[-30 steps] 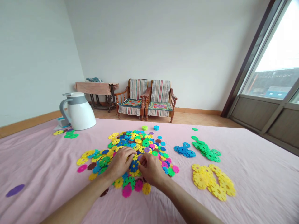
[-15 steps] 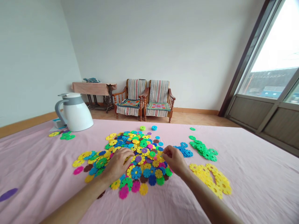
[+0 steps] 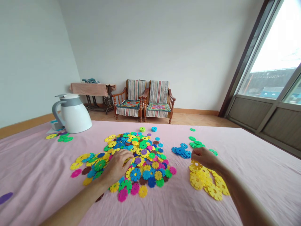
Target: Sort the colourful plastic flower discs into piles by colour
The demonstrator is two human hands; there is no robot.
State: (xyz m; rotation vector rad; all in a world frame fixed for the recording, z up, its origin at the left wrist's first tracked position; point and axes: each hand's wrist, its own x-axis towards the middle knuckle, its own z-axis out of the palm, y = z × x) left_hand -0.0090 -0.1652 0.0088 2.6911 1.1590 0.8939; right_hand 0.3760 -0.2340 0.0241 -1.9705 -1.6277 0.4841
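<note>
A big mixed heap of coloured plastic flower discs (image 3: 143, 160) lies in the middle of the pink cloth. My left hand (image 3: 117, 166) rests on the heap's near left side, fingers curled down onto the discs. My right hand (image 3: 203, 157) hovers to the right, fingers pinched together, between the green pile (image 3: 196, 143) and the yellow pile (image 3: 205, 182); what it pinches is hidden. A small blue pile (image 3: 181, 151) lies just left of that hand.
A white jug (image 3: 74, 113) stands at the back left, with a few yellow and green discs (image 3: 60, 137) beside it. A lone purple disc (image 3: 5, 197) lies at the far left. Two wooden armchairs (image 3: 144, 100) and a small table (image 3: 92, 89) stand against the far wall.
My right hand left the mixed heap and travelled right to the sorted piles, now over the top of the yellow one. My left hand stayed on the heap.
</note>
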